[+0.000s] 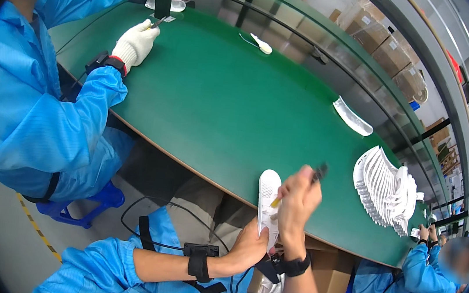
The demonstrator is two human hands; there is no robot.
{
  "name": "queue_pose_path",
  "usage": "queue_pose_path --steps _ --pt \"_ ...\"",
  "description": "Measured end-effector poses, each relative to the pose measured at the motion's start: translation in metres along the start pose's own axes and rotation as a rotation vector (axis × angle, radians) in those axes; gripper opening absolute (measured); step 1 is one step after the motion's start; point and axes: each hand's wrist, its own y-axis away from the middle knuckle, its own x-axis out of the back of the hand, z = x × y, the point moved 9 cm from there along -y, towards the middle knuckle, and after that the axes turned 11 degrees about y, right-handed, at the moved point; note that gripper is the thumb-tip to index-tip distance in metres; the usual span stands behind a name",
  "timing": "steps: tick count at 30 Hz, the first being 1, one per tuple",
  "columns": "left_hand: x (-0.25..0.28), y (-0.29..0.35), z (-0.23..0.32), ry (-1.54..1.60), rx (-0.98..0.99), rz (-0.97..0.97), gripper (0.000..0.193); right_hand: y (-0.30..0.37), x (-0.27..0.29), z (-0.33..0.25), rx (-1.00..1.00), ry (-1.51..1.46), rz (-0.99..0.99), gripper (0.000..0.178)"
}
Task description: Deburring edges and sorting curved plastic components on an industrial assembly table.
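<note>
My left hand (249, 243) is closed around the lower end of a long white plastic shell (269, 187). The shell stands tilted up at the table's front edge, its rounded top dotted with small holes. Just right of it, my right hand (302, 199) is closed in a fist on a slim hand tool (320, 172). A dark end of this tool sticks out above the fist, and a yellow part shows below, close to the shell. Motion blur hides the tool's exact kind.
Nested white plastic shells (384, 191) stand stacked at the right of the green table (211, 97). A curved white piece (352, 117) and a small white part (261, 44) lie farther back. Co-workers sit left (46, 106) and far right (416, 292). A cable (136, 207) loops by my left arm.
</note>
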Motion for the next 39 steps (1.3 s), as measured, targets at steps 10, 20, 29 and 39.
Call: queue_pose_path --steps 10,20,29,39 --pt "0.0 0.003 -0.003 0.024 0.055 -0.015 0.022 0.018 0.03 -0.032 0.21 -0.464 0.202 0.041" --pt "-0.001 0.006 0.01 0.021 -0.029 -0.035 0.02 0.011 0.024 -0.021 0.132 -0.529 0.137 0.043" --pt "-0.001 0.006 0.004 0.025 0.056 -0.074 0.02 0.008 0.007 -0.012 0.107 -0.542 0.039 0.035" --pt "-0.002 0.003 -0.002 0.18 0.13 -0.063 0.025 0.002 0.012 0.005 -0.016 -0.611 0.003 0.037"
